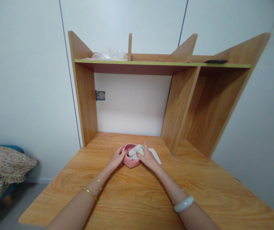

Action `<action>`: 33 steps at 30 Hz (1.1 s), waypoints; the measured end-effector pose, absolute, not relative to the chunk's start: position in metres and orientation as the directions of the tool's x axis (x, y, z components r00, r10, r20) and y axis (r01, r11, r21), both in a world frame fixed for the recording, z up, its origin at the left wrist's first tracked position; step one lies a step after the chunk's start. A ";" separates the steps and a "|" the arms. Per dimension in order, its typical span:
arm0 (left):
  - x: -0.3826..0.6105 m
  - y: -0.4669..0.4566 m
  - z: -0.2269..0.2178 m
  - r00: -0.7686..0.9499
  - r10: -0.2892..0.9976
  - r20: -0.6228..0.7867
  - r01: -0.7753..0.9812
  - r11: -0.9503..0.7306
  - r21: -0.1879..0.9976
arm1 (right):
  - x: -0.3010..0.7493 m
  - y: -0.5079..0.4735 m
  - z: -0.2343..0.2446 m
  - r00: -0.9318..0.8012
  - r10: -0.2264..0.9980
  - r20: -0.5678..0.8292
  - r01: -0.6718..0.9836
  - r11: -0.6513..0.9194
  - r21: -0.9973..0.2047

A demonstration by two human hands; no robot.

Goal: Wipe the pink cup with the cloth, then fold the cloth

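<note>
A pink box (131, 163), open at the top and shaped like a heart or with a pointed front, sits on the wooden desk. Its left side is gripped by my left hand (117, 158), fingers closed on the rim. My right hand (148, 157) pinches a whitish cloth (135, 151), part of which reaches into the box. Another part of the cloth hangs out to the right, under and behind that hand. What lies at the bottom of the box is hard to make out.
Around the box spreads a wooden desk (127, 198) with a shelf unit (184, 111) at its back. A clear plastic bag (110, 55) and a dark flat object (215, 61) lie on the upper shelf. Left stands a seat with a patterned throw (5, 161); a wall socket opening (100, 95) shows behind.
</note>
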State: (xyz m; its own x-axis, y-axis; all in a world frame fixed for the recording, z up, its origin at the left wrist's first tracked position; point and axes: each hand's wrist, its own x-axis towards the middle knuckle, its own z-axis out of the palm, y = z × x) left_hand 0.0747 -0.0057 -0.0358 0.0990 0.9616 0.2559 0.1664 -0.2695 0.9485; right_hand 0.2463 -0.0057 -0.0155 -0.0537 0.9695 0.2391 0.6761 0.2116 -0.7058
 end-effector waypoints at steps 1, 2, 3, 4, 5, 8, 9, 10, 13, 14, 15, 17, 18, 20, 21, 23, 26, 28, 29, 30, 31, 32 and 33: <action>0.076 -0.006 -0.036 0.083 0.955 0.286 0.157 -0.296 0.942 | 0.247 -0.005 -0.016 -0.040 0.971 0.235 0.687 0.198 -0.699; 0.078 -0.005 -0.036 0.072 0.946 0.316 0.144 -0.323 0.935 | 0.247 -0.005 -0.016 -0.024 0.972 0.232 0.700 0.182 -0.691; 0.080 -0.005 -0.036 0.070 0.937 0.342 0.130 -0.348 0.928 | 0.248 -0.004 -0.016 -0.010 0.973 0.229 0.711 0.168 -0.683; 0.082 -0.006 -0.036 0.077 0.929 0.361 0.119 -0.368 0.922 | 0.249 -0.004 -0.016 -0.001 0.974 0.226 0.719 0.157 -0.676; 0.084 -0.006 -0.037 0.089 0.923 0.375 0.113 -0.384 0.916 | 0.250 -0.003 -0.016 0.003 0.975 0.224 0.723 0.152 -0.674; 0.088 -0.008 -0.037 0.122 0.905 0.407 0.126 -0.421 0.898 | 0.254 -0.002 -0.015 -0.015 0.976 0.216 0.715 0.162 -0.680; 0.089 -0.009 -0.037 0.132 0.899 0.417 0.134 -0.433 0.892 | 0.256 -0.002 -0.015 -0.018 0.977 0.213 0.713 0.162 -0.682; 0.090 -0.010 -0.036 0.143 0.893 0.426 0.138 -0.444 0.885 | 0.256 -0.002 -0.014 -0.014 0.978 0.210 0.716 0.156 -0.680; 0.091 -0.013 -0.032 0.186 0.877 0.443 0.152 -0.471 0.869 | 0.257 -0.003 -0.011 0.024 0.979 0.201 0.749 0.115 -0.653; 0.091 -0.014 -0.030 0.195 0.874 0.445 0.163 -0.476 0.864 | 0.257 -0.003 -0.010 0.037 0.978 0.205 0.763 0.105 -0.638; 0.091 -0.016 -0.029 0.201 0.873 0.445 0.173 -0.479 0.861 | 0.257 -0.003 -0.010 0.045 0.976 0.213 0.776 0.100 -0.623; 0.092 -0.018 -0.026 0.202 0.873 0.443 0.185 -0.478 0.858 | 0.256 -0.002 -0.010 0.047 0.970 0.237 0.798 0.106 -0.593; 0.092 -0.019 -0.025 0.201 0.875 0.441 0.187 -0.476 0.859 | 0.256 -0.002 -0.010 0.045 0.968 0.247 0.809 0.110 -0.577; 0.092 -0.021 -0.024 0.206 0.874 0.440 0.193 -0.477 0.857 | 0.255 -0.002 -0.011 0.037 0.966 0.256 0.833 0.112 -0.542; 0.091 -0.021 -0.024 0.209 0.871 0.443 0.199 -0.482 0.853 | 0.255 -0.002 -0.012 0.033 0.965 0.261 0.842 0.113 -0.527; 0.090 -0.021 -0.025 0.213 0.863 0.457 0.214 -0.498 0.840 | 0.255 -0.002 -0.012 0.027 0.961 0.276 0.853 0.122 -0.508; 0.088 -0.020 -0.027 0.174 0.873 0.455 0.249 -0.486 0.838 | 0.254 -0.003 -0.013 0.025 0.956 0.294 0.853 0.133 -0.505; 0.086 -0.020 -0.029 0.129 0.902 0.411 0.277 -0.431 0.859 | 0.254 -0.004 -0.014 0.043 0.957 0.288 0.851 0.116 -0.512; 0.086 -0.020 -0.030 0.108 0.917 0.385 0.283 -0.399 0.872 | 0.254 -0.004 -0.014 0.057 0.958 0.282 0.848 0.102 -0.520; 0.086 -0.020 -0.030 0.091 0.929 0.360 0.278 -0.370 0.886 | 0.253 -0.005 -0.015 0.073 0.958 0.277 0.841 0.090 -0.534; 0.087 -0.021 -0.031 0.082 0.939 0.335 0.263 -0.344 0.901 | 0.252 -0.005 -0.016 0.089 0.958 0.274 0.830 0.081 -0.552; 0.088 -0.022 -0.031 0.086 0.948 0.306 0.241 -0.317 0.917 | 0.252 -0.005 -0.017 0.100 0.957 0.273 0.814 0.079 -0.575; 0.089 -0.023 -0.031 0.106 0.957 0.270 0.215 -0.287 0.934 | 0.250 -0.005 -0.019 0.107 0.956 0.274 0.795 0.083 -0.601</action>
